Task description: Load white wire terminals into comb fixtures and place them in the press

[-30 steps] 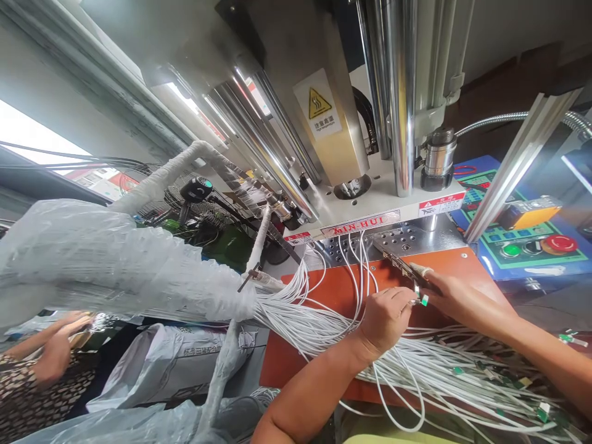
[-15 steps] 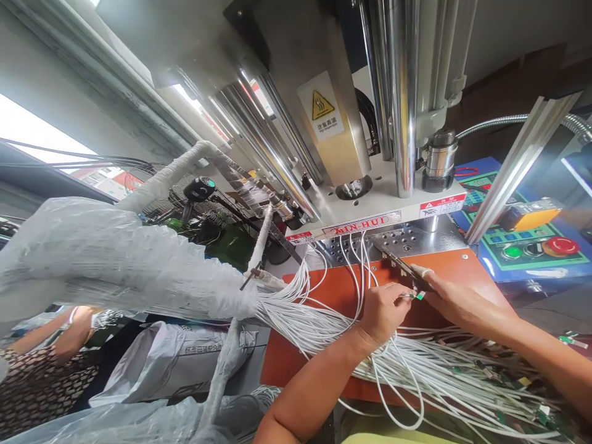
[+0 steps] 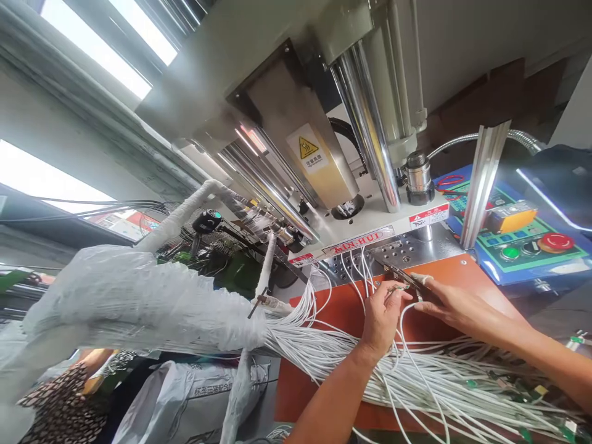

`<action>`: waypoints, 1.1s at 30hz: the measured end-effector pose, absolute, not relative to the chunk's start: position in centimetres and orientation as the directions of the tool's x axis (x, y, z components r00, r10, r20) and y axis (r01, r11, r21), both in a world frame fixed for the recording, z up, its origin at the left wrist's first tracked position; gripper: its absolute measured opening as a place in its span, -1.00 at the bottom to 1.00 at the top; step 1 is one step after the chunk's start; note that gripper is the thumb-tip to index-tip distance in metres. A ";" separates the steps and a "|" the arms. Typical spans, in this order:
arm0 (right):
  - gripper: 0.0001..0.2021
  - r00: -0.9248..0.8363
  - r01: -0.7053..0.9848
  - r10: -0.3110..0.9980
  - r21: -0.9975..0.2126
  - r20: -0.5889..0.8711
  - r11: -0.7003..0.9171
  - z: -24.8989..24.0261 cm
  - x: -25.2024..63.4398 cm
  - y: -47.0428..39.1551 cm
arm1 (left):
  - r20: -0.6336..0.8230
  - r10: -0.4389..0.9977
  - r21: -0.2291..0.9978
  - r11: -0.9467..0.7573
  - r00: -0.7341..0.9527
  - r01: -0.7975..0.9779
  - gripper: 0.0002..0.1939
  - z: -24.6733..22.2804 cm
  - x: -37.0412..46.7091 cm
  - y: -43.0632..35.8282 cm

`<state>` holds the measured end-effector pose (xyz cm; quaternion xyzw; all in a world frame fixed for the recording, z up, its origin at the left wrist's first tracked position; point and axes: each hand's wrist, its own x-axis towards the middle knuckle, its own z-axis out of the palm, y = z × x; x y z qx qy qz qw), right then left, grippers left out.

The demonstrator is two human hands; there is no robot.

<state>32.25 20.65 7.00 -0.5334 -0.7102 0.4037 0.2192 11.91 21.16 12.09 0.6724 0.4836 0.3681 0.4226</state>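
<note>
My left hand [image 3: 383, 316] is closed in a pinch on the end of a white cable, where a small green connector [image 3: 401, 287] shows at the fingertips. Close on its right, my right hand [image 3: 441, 302] grips a dark, narrow metal bar [image 3: 406, 277]; the thumb is below and a covered fingertip above. The bar's far end reaches the steel plate of the press. Both hands are over an orange-brown board [image 3: 448, 271]. Under my left wrist runs a thick spread of white cables [image 3: 319, 351], many ending in green connectors at the lower right.
The press [image 3: 361, 240] marked MIN-HUI stands ahead with a high-temperature label. A blue control panel [image 3: 536, 271] with a red button sits right, behind an aluminium post [image 3: 485, 185]. A plastic-wrapped cable bundle [image 3: 152, 302] fills the left, above a white sack [image 3: 198, 394]. Another person's patterned sleeve [image 3: 60, 401] shows.
The camera has shifted, so the press sits lower and further left in view. My left hand has brought the connector up close to the metal bar; my right hand still holds the bar.
</note>
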 end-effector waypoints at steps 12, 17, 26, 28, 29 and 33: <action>-0.55 -0.279 0.540 0.958 -0.836 -0.061 0.104 8.6 32.0 20.2 | 0.260 0.935 0.825 -0.344 0.240 0.448 -0.91 10.9 12.0 21.4; -0.50 -0.248 0.542 0.969 -0.832 -0.023 0.119 9.0 32.0 20.1 | 0.369 0.888 0.703 -0.459 0.274 0.544 -0.86 10.1 11.9 21.5; -0.45 -0.265 0.528 0.964 -0.838 -0.013 0.134 8.8 32.2 20.2 | 0.372 0.889 0.660 -0.456 0.267 0.597 -0.86 9.6 12.0 21.8; -0.43 -0.257 0.525 0.966 -0.839 0.002 0.141 8.7 32.1 20.2 | 0.358 0.895 0.665 -0.446 0.268 0.599 -0.86 9.7 12.0 21.7; -0.42 -0.255 0.522 0.967 -0.841 0.009 0.145 8.7 32.1 20.2 | 0.353 0.897 0.667 -0.442 0.268 0.600 -0.87 9.7 12.1 21.7; -0.45 -0.266 0.517 0.964 -0.841 0.022 0.162 8.7 32.1 20.2 | 0.344 0.906 0.693 -0.423 0.248 0.584 -0.87 9.5 12.2 21.6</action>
